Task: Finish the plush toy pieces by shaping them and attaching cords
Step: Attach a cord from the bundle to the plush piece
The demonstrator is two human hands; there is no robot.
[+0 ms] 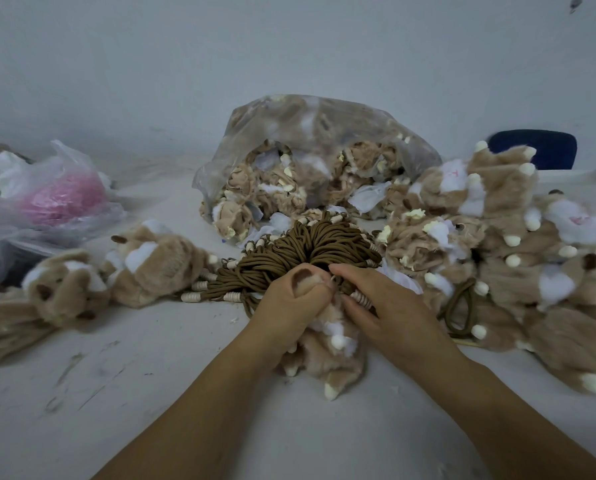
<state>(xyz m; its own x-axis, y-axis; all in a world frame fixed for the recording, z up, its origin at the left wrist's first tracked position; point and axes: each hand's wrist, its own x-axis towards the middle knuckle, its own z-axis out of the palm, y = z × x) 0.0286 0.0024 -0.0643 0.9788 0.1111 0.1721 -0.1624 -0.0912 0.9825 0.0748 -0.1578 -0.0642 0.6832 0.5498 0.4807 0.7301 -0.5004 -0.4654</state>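
A tan and white plush piece [327, 355] with cream tips lies on the table at the centre, partly under both hands. My left hand [289, 306] is closed around its upper end, where a brown ear patch shows. My right hand [379, 303] presses on it from the right, fingers pinching at the same spot beside a beaded cord end. Just behind my hands sits a fanned bundle of brown cords [317, 247] with pale ribbed beads. What lies between my fingertips is hidden.
A clear bag [310, 133] of unturned plush pieces stands behind the cords. Shaped plush pieces pile up at the right [518, 258] and lie at the left [116, 275]. Plastic bags with pink material [61, 199] sit far left. A blue chair back [535, 147] is behind.
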